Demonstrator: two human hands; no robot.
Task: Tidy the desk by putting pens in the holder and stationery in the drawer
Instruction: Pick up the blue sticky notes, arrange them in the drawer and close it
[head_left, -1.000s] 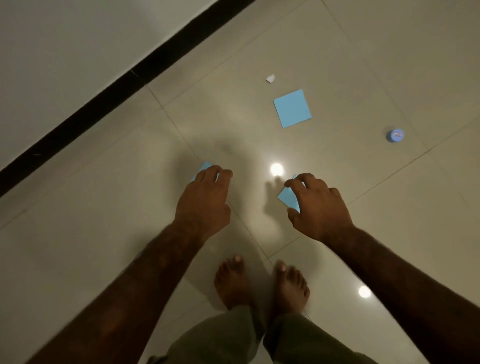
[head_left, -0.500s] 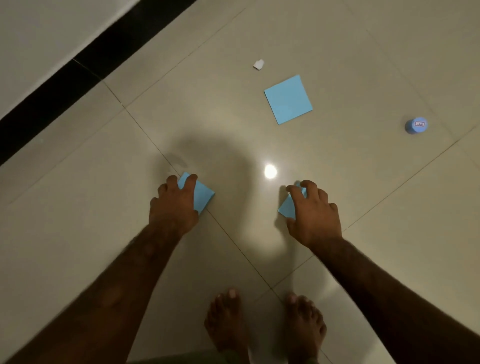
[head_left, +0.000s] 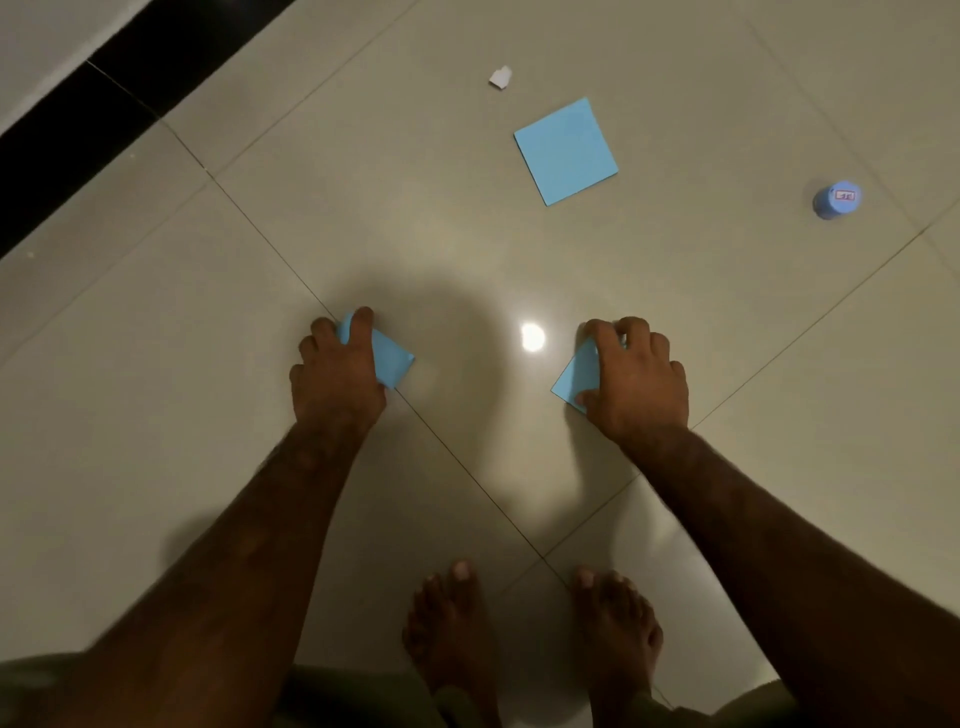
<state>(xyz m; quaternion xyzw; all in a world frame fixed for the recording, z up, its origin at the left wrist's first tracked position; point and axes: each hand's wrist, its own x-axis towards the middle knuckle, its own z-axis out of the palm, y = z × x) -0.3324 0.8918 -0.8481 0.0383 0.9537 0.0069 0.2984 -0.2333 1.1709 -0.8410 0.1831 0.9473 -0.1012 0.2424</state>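
Observation:
Blue square paper notes lie on a glossy tiled floor. My left hand (head_left: 337, 371) grips one blue note (head_left: 392, 358) at floor level, fingers curled over its upper corner. My right hand (head_left: 636, 376) grips another blue note (head_left: 576, 379), thumb and fingers curled round its edges. A third blue note (head_left: 566, 150) lies flat farther ahead, apart from both hands. A small blue cylinder with a label (head_left: 835, 199) rests on the floor at the far right.
A small white paper scrap (head_left: 500, 77) lies beyond the third note. A black skirting strip (head_left: 62, 156) and a pale wall run along the upper left. My bare feet (head_left: 452, 629) stand on the tiles below my hands.
The view has dropped closer to the floor. Both hands have closed over their blue notes; the left hand shifted left and now shows the note under its fingers.

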